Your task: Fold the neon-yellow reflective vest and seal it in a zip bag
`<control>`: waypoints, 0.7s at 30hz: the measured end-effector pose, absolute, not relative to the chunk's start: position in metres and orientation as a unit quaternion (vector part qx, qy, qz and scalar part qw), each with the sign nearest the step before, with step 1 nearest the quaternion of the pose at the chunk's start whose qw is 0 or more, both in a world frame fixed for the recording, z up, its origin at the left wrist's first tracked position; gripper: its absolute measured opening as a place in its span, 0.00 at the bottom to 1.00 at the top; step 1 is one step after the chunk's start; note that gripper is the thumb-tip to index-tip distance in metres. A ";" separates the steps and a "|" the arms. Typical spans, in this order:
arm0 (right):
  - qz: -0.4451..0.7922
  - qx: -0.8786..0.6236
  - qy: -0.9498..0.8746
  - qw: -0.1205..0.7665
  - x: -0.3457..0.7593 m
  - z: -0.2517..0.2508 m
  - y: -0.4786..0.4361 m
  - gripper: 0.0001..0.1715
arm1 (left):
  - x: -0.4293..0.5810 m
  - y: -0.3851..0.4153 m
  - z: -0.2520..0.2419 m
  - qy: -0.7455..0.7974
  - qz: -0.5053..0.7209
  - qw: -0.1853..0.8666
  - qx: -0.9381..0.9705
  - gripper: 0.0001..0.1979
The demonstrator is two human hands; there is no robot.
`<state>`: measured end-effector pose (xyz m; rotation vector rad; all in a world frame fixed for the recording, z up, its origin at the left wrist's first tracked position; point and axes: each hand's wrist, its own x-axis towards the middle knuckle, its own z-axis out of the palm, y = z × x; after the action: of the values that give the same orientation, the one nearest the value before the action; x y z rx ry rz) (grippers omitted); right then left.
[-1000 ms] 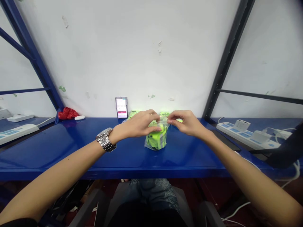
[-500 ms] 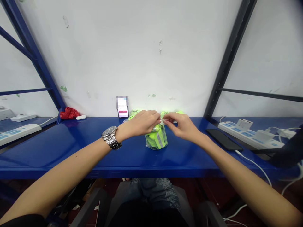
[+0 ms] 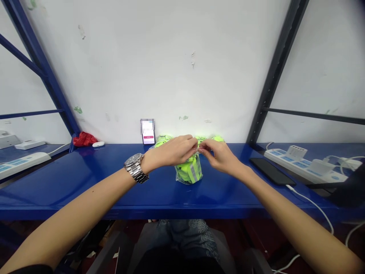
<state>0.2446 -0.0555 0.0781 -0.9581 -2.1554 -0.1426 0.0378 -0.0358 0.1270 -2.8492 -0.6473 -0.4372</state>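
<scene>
A clear plastic bag with folded neon-yellow fabric and grey reflective strips stands on the blue table, below both hands. My left hand, with a metal watch on its wrist, is closed with its fingertips at the top of the bag. My right hand pinches at the same spot from the right, fingertips close to the left ones. A thin pale strip shows between the fingertips, too small to make out. More neon-yellow bundles lie behind the hands along the wall.
An upright phone with a lit screen leans on the wall. Red crumpled fabric and a small white case sit at the back left. At the right are a black phone on a white cable and a power strip.
The view has tilted slightly, so the scene sits a little lower. Both hands remain together at the top of the bag, fingertips slightly shifted to the right.
</scene>
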 end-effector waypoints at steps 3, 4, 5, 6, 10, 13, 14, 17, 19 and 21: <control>-0.078 -0.366 -0.845 0.383 0.243 0.076 -0.054 0.08 | 0.038 -0.035 0.126 -0.221 -0.143 0.104 -0.959 0.12; -0.083 -0.361 -0.846 0.383 0.243 0.076 -0.053 0.08 | 0.038 -0.034 0.125 -0.221 -0.140 0.111 -0.959 0.11; -0.085 -0.355 -0.849 0.381 0.243 0.076 -0.053 0.08 | 0.037 -0.034 0.123 -0.222 -0.136 0.116 -0.959 0.10; -0.084 -0.348 -0.854 0.378 0.243 0.076 -0.052 0.07 | 0.037 -0.033 0.122 -0.222 -0.132 0.119 -0.959 0.09; -0.060 -0.331 -0.869 0.362 0.246 0.078 -0.052 0.05 | 0.036 -0.033 0.121 -0.233 -0.118 0.114 -0.959 0.05; -0.046 -0.332 -0.869 0.363 0.247 0.079 -0.053 0.04 | 0.036 -0.033 0.122 -0.234 -0.120 0.110 -0.959 0.06; -0.043 -0.333 -0.869 0.364 0.247 0.079 -0.053 0.03 | 0.036 -0.033 0.122 -0.232 -0.121 0.109 -0.959 0.06; -0.044 -0.336 -0.868 0.363 0.247 0.079 -0.053 0.03 | 0.036 -0.033 0.122 -0.227 -0.123 0.110 -0.960 0.07; -0.052 -0.338 -0.869 0.359 0.247 0.079 -0.053 0.04 | 0.036 -0.033 0.121 -0.225 -0.123 0.119 -0.959 0.07; -0.058 -0.337 -0.870 0.355 0.247 0.080 -0.052 0.04 | 0.035 -0.032 0.119 -0.223 -0.125 0.135 -0.957 0.06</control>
<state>0.2465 -0.0524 0.0798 -0.8715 -2.2478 -0.1505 0.0350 -0.0317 0.1192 -2.7745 -0.6458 -0.3628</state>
